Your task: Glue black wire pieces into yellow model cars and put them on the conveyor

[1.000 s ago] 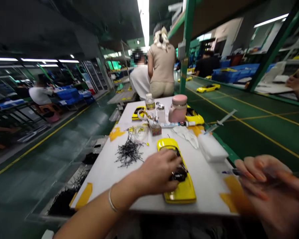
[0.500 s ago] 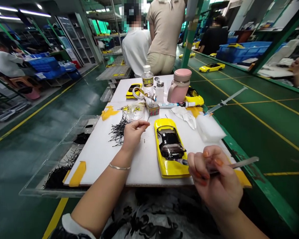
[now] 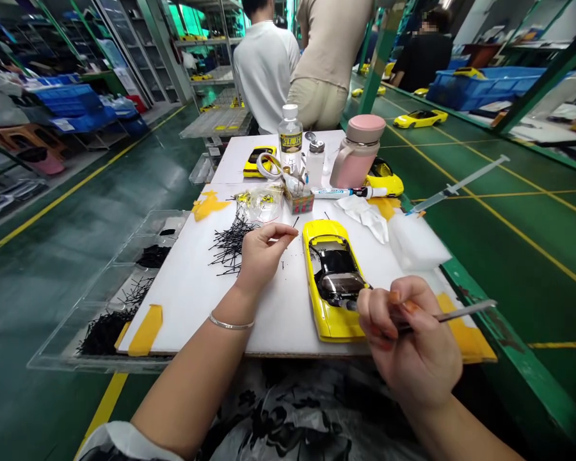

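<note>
A yellow toy car body [image 3: 338,328] with black and smoky inner parts lies on the white board [image 3: 187,307]. My right hand [image 3: 410,339] is closed around a slim metal tool [image 3: 468,310], its flat end pointing right and its front end over the car's rear window area. My left hand [image 3: 269,256] is closed in a pinch left of the car. From its fingertips a thin black stick [image 3: 296,221] appears to stick up. Beside that hand lies a pile of thin black sticks [image 3: 228,246].
A clear divided tray [image 3: 52,342] with black parts sits left. Behind are a bag of small yellow parts [image 3: 259,203], a marker [image 3: 336,193], a bottle [image 3: 290,144] and a pink mug [image 3: 360,153]. White foam [image 3: 417,240] and a syringe [image 3: 461,186] lie right. People [image 3: 269,70] are ahead.
The view has tilted down and shifted slightly. My right hand and its tool have moved a little over the car's rear; my left hand keeps its pinch.
</note>
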`<state>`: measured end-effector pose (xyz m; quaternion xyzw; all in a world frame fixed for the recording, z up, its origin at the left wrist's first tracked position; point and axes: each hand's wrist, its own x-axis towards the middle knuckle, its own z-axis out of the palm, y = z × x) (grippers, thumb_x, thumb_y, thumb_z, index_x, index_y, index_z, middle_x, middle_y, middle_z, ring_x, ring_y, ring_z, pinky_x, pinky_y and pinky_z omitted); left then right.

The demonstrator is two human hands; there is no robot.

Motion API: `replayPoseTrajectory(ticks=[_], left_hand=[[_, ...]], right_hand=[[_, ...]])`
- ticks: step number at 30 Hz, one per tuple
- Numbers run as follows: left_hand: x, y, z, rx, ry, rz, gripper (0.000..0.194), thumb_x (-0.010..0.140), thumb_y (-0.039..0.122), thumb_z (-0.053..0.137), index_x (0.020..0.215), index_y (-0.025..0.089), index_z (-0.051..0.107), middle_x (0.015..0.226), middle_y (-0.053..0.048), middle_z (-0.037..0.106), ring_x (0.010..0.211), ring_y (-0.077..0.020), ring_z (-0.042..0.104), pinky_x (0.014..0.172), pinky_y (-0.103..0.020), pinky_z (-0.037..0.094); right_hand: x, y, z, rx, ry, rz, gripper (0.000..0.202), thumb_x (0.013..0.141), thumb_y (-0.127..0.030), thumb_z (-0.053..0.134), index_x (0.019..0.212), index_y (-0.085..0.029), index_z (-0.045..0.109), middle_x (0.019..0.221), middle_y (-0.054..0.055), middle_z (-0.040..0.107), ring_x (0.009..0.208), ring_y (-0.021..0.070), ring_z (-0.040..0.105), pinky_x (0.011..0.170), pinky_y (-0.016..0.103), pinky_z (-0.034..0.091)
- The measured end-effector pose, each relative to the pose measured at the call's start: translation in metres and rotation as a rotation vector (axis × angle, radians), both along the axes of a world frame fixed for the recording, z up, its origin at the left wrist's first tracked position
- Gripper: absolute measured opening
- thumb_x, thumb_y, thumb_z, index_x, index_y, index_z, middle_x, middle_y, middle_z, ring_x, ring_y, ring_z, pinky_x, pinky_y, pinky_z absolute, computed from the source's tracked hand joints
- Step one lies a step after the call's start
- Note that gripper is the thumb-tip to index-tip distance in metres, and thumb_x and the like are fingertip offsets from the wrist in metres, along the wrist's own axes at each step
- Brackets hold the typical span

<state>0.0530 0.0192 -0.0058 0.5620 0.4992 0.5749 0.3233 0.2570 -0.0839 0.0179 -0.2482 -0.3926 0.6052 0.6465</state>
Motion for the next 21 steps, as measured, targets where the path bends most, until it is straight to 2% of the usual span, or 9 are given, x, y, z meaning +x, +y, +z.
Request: replayPoseTrajectory(ticks=[7, 13, 21], left_hand=[[0.0, -0.001, 0.002, 0.008, 0.005, 0.003, 0.009, 0.079, 0.025, 0.074, 0.081, 0.02, 0.081, 0.086, -0.004, 0.079, 0.078, -0.0169, 0.07, 0.074, -0.029, 0.057], [0.0, -0.001, 0.002, 0.008, 0.015, 0.006, 0.009, 0.079, 0.024, 0.074, 0.082, 0.019, 0.081, 0.086, -0.004, 0.079, 0.076, -0.0165, 0.069, 0.071, -0.028, 0.056], [-0.003, -0.001, 0.0, 0.005, 0.01, 0.02, 0.009, 0.078, 0.025, 0.076, 0.083, 0.021, 0.081, 0.085, -0.002, 0.078, 0.07, -0.0129, 0.064, 0.066, -0.024, 0.052]], right_hand=[[0.0, 0.001, -0.002, -0.001, 0.008, 0.028, 0.018, 0.097, -0.025, 0.048, 0.086, -0.026, 0.063, 0.053, -0.004, 0.031, 0.052, 0.0122, 0.03, 0.046, 0.017, 0.028], [0.002, 0.002, 0.0, -0.013, 0.012, 0.013, 0.017, 0.095, -0.026, 0.05, 0.084, -0.025, 0.062, 0.054, -0.004, 0.029, 0.052, 0.0119, 0.03, 0.045, 0.016, 0.028], [0.034, 0.013, 0.013, -0.146, 0.044, -0.058, 0.01, 0.09, -0.026, 0.058, 0.08, -0.025, 0.06, 0.053, -0.005, 0.024, 0.052, 0.0122, 0.023, 0.038, 0.014, 0.019]])
